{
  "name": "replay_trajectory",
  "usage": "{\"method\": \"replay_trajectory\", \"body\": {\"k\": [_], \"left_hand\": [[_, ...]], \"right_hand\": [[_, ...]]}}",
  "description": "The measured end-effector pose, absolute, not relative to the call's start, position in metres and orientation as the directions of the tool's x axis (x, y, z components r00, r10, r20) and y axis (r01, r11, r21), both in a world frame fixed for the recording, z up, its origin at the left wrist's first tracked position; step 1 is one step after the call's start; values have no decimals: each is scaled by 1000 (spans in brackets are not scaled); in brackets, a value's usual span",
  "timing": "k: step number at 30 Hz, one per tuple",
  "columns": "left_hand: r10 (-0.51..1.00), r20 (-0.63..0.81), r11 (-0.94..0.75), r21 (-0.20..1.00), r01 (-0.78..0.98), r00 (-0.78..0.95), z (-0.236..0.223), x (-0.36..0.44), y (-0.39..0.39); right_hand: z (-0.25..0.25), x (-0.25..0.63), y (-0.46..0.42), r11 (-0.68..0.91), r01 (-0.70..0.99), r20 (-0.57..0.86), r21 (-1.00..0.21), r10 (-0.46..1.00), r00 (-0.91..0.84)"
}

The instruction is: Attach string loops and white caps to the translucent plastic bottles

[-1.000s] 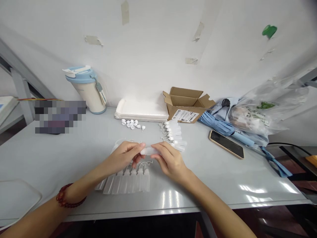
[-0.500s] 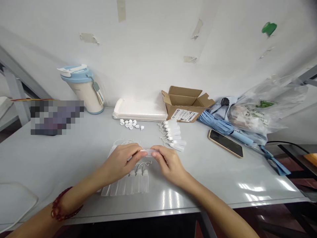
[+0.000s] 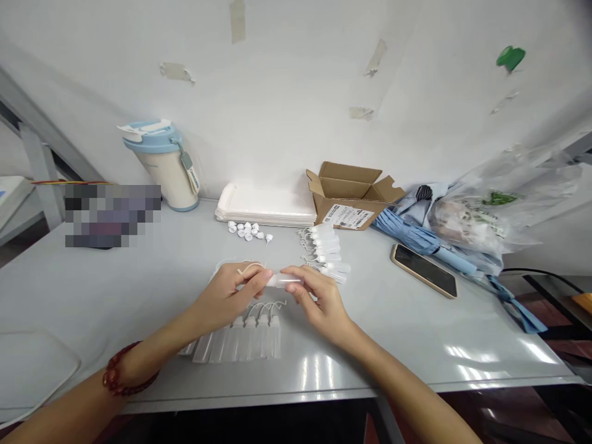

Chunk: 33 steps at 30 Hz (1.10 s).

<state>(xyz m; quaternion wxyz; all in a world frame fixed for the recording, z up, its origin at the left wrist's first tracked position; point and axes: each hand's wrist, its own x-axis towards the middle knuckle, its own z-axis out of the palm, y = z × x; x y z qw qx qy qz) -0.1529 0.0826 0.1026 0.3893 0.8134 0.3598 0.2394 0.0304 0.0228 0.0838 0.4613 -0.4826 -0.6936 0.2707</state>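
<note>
A small translucent squeeze bottle (image 3: 283,280) lies level between my two hands, above the table. At its left end, my left hand (image 3: 231,295) pinches the white top, and a thin curved white tube sticks up over the fingers. My right hand (image 3: 321,303) grips the bottle's body from the right with thumb and fingers. Below them a row of similar bottles (image 3: 245,342) lies side by side, tubes pointing away from me. More bottles (image 3: 326,248) lie stacked in a column to the right. Several loose white caps (image 3: 248,232) sit beyond my hands. Behind my left hand, other bottles are mostly hidden.
White foam-like trays (image 3: 268,203) are stacked by the wall, beside an open cardboard box (image 3: 349,200). A phone (image 3: 424,271), a folded blue umbrella (image 3: 407,231) and a plastic bag (image 3: 481,213) lie right. A tumbler (image 3: 166,169) stands left; a blurred-out item (image 3: 111,216) lies nearby.
My left fingers have shifted on the bottle's top, and the curved tube now shows above them. More of the bottle's body is visible between my hands. The view has swayed slightly.
</note>
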Motion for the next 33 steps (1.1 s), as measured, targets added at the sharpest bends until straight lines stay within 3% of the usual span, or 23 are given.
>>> {"method": "replay_trajectory", "body": {"k": [4,9,12,18,24,30,33], "left_hand": [[769,-42,-261,890,373,638,106,-153,83],[760,-48,-265,887,377,648,101,-154,84],[731,-37,-312,870,382,681,100,-156,85],[685,65,-455,816,356,726,102,-154,84],[788,-22,-362,791,493,615,98,-163,109],[873,198,-470,589,658,446,80,-187,152],[830,263,-544,572,614,491,70,-192,165]], "right_hand": [[84,33,24,510,518,523,-687,842,-135],[78,34,25,553,567,548,-611,812,-201],[79,33,24,530,569,497,-629,837,-230],[91,30,21,424,463,372,-778,906,-205],[86,33,24,383,538,404,-751,911,-85],[91,66,38,309,752,503,-583,864,35],[97,91,46,189,844,396,-502,918,30]]}}
